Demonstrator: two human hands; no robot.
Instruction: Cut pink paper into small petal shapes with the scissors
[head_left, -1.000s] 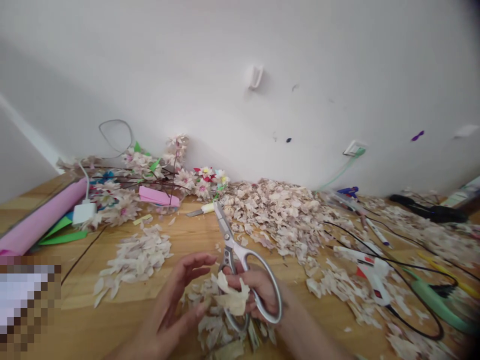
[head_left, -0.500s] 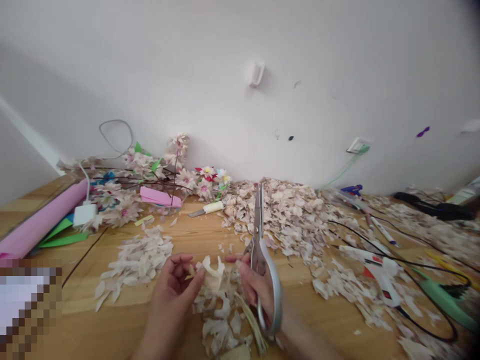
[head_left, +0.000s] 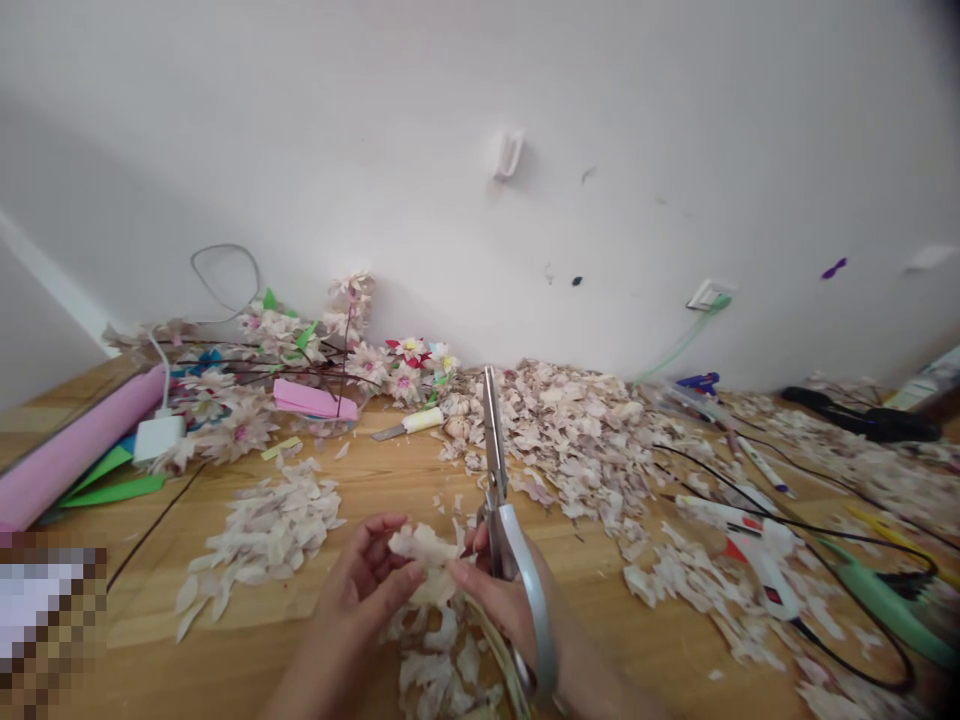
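Cream papery flake (head_left: 424, 545), two-handed grip

We pinch it between left hand (head_left: 367, 580) and right hand (head_left: 504, 592); the right has just joined, likely steadying it. Flake: thin, curled, ragged-edged. Right hand also carries silver metal scissors (head_left: 495, 445). Beneath: loose cream papery scraps (head_left: 431, 680), brown wooden table (head_left: 240, 640).

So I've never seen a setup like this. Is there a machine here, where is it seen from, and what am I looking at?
No machine is doing the work: these are a person's own two bare hands. The view comes from one camera worn on the head, facing forward and down. The left hand holds a pale flake between thumb and fingers. The right hand carries scissors, blades pointing away from the person, with its thumb close to that flake. On the wooden table lie heaps of similar flakes, a knife, a glue gun and, towards the left, papery flowers.
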